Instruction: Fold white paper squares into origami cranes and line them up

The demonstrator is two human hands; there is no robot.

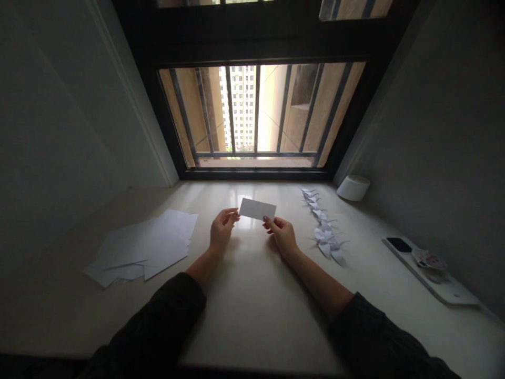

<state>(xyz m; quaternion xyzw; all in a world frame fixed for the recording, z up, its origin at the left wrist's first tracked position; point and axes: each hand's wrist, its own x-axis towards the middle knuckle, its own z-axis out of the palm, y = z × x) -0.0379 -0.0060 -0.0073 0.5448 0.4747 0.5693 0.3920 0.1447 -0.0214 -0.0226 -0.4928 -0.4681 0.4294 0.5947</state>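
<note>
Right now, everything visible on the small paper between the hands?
The small paper is a plain rectangle, wider than tall, greyish, no marks visible. It looks thin and flat, apparently raised off the pale ledge, right end slightly lower. The right hand pinches it near its lower right corner, thumb on the near face; the left hand is by its left edge, contact unclear.

No text, label, brand or number can be read. On the phone (444, 289), a round attachment (431, 260) bears reddish markings, too small and blurred to make out.
</note>
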